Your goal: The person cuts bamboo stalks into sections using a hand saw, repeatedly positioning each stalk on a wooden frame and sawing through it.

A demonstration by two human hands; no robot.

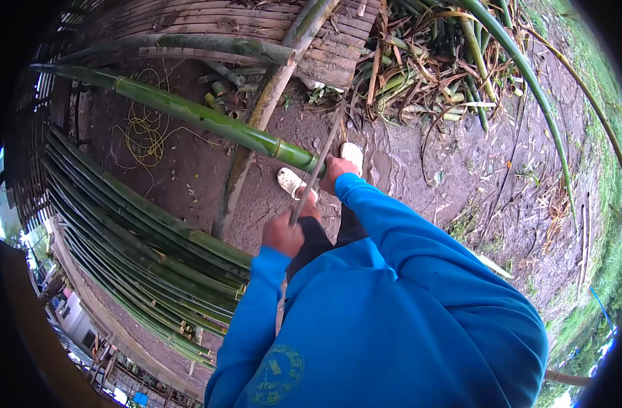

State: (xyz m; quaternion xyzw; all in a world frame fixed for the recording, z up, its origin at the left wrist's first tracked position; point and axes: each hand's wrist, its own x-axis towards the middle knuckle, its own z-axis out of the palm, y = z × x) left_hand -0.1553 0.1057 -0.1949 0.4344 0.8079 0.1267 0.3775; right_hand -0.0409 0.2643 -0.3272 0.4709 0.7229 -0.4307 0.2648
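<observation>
In my left hand (282, 234), fingers closed, is the handle end of a long-bladed tool (326, 146). Its narrow blade is seen nearly edge-on, so I cannot tell whether it is a saw or a machete. The blade crosses the near end of a green bamboo pole (202, 117). My right hand (338, 170) is closed around that end of the pole, just right of the blade. The pole runs away to the upper left and lies across a slanting weathered support pole (260, 112).
Many green bamboo poles (148, 231) are stacked at left. A slatted bamboo platform (209, 20) stands at the top. Bamboo scraps and dry husks (420, 75) are heaped at upper right. Tangled yellow cord (144, 132) lies on muddy ground near my shoes (290, 181).
</observation>
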